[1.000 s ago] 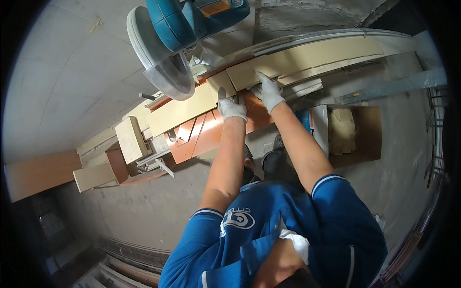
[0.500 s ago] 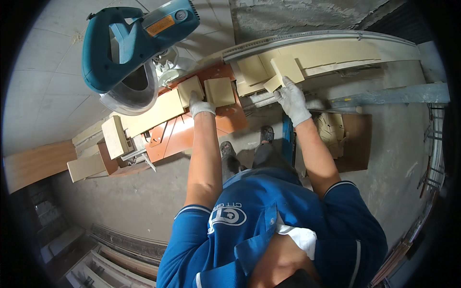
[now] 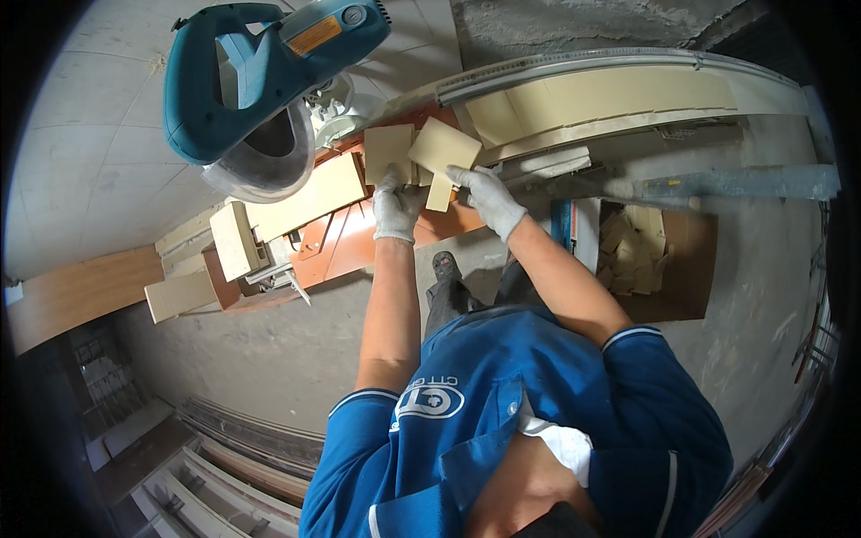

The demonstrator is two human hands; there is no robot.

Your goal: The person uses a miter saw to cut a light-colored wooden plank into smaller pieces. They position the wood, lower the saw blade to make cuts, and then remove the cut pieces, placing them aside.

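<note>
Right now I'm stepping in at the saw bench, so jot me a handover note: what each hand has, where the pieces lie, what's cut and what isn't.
Left hand, gloved: grips a pale square cut-off wood block at the saw table.
Right hand, gloved: holds a second pale wood cut-off, lifted and tilted beside the first.
Teal mitre saw: head raised, blade clear of the wood.
Long pale wood board: lies on the orange saw base under the blade.
Done: two pieces cut off; more offcuts lie in the open cardboard box on the floor to the right.
Left: both pieces are in hand, not yet put down.
</note>
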